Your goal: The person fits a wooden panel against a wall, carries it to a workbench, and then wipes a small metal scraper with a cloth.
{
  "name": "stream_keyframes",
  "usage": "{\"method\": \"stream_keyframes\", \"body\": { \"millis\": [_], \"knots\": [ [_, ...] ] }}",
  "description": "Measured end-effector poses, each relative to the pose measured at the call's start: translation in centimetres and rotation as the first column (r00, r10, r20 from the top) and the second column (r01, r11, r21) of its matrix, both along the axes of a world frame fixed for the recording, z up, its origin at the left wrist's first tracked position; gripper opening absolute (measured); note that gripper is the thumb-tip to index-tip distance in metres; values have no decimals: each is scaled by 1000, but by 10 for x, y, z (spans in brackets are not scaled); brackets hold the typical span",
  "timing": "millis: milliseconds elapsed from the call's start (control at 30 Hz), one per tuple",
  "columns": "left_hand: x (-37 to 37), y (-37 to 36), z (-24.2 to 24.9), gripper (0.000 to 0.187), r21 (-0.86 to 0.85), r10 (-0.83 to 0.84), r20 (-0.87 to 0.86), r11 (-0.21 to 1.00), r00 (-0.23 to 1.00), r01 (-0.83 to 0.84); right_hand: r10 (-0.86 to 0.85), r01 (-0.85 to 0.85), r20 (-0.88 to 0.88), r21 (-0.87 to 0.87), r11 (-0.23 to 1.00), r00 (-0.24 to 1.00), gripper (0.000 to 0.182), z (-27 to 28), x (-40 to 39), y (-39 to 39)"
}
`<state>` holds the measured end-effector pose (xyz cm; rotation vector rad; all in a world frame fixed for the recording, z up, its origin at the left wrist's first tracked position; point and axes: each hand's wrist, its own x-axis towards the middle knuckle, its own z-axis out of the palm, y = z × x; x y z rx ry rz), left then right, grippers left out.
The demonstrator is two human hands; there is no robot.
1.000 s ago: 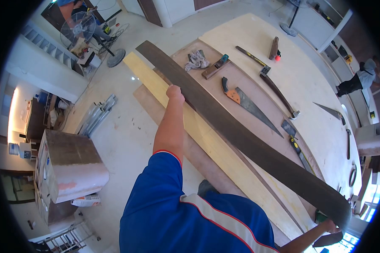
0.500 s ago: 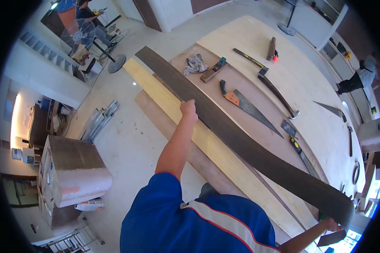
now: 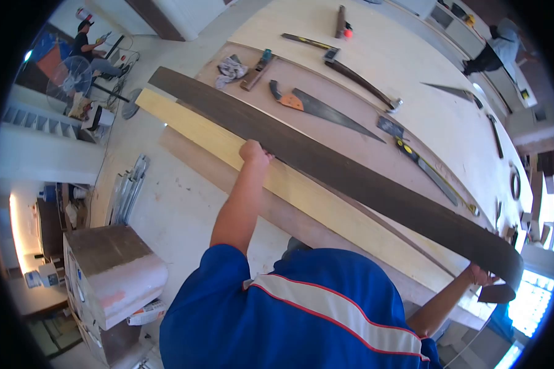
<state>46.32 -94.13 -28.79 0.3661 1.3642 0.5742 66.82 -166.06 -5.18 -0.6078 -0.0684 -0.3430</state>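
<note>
Pale-yellow board [image 3: 191, 121] nearest; dark-brown strip [image 3: 351, 178] just beyond, lengthwise over tabletop [image 3: 412, 55]. Left hand [image 3: 254, 152] closed on near edge, grip depth not determinable; right hand [image 3: 481, 275] curled around edge beside looped end. Possible faults: cracking there from over-tight bending; handsaw [image 3: 332, 113] displaced by outward swing, likewise hammer [image 3: 360, 79] farther out.

Long strip [image 3: 351, 178]: dark brown, matt, looks smooth. Pale board [image 3: 203, 132]: light wood, flat finish. Saw blade [image 3: 341, 115]: grey metal, rather dull; saw handle [image 3: 291, 101] has orange part, looks like plastic. Hammer head [image 3: 395, 105]: shiny metal. Rag [image 3: 231, 69]: cloth, crumpled. Plane body [image 3: 252, 76]: brown wood. Shirt [image 3: 326, 307]: blue cloth.
</note>
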Motion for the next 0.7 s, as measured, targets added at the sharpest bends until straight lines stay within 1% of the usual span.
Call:
{"method": "stream_keyframes", "body": {
  "millis": [67,100,133,167,200,233,267,300,333,367,400,433,500,600,700],
  "knots": [
    [3,5,0,43,6,-49,14,999,999,49,-49,49,-87,-4,999,995,88,-17,-1,-30],
    [0,4,3,50,10,-25,42,1000,999,25,-85,85,-121,-7,996,989,87,-27,-3,-46],
    [-2,3,5,58,6,-18,81,1000,997,17,0,-1,-43,-12,1000,999,90,-44,-7,-65],
    [-6,12,-14,67,7,-64,190,998,980,64,70,-68,44,-39,997,997,94,-43,-6,-90],
    [-12,26,-26,69,-37,-88,266,994,960,101,-172,168,-36,-94,981,984,97,-4,-21,-47],
    [-14,35,-41,66,49,-200,232,980,952,194,-201,201,-42,-3,980,979,93,-18,-16,-83],
    [-13,30,-25,63,34,-160,246,987,956,157,207,-247,326,86,965,922,87,-59,1,-166],
    [-22,57,-52,60,96,-346,190,938,919,333,280,-340,437,62,939,854,85,-40,-5,-151],
    [-15,41,-21,59,21,-204,187,979,961,204,145,-234,418,169,958,897,85,-24,-10,-145],
    [-22,30,5,58,26,-265,174,964,949,264,-204,199,200,43,979,959,90,12,-13,-128],
    [-1,16,19,57,48,-350,175,937,920,347,-292,299,230,5,954,928,92,10,-4,-173],
    [-7,47,-16,55,-48,-251,192,963,949,264,-263,256,223,59,965,939,94,6,-2,-194],
    [-3,48,-3,51,-30,-168,0,985,986,168,-231,198,142,216,956,962,84,5,-1,-211],
    [8,47,-1,49,-67,-140,11,988,990,140,-322,321,-28,186,929,946,68,11,-4,-247],
    [11,32,5,48,-16,-202,-46,979,978,202,-493,493,-56,-5,870,868,57,-12,0,-273]
  ]
}}
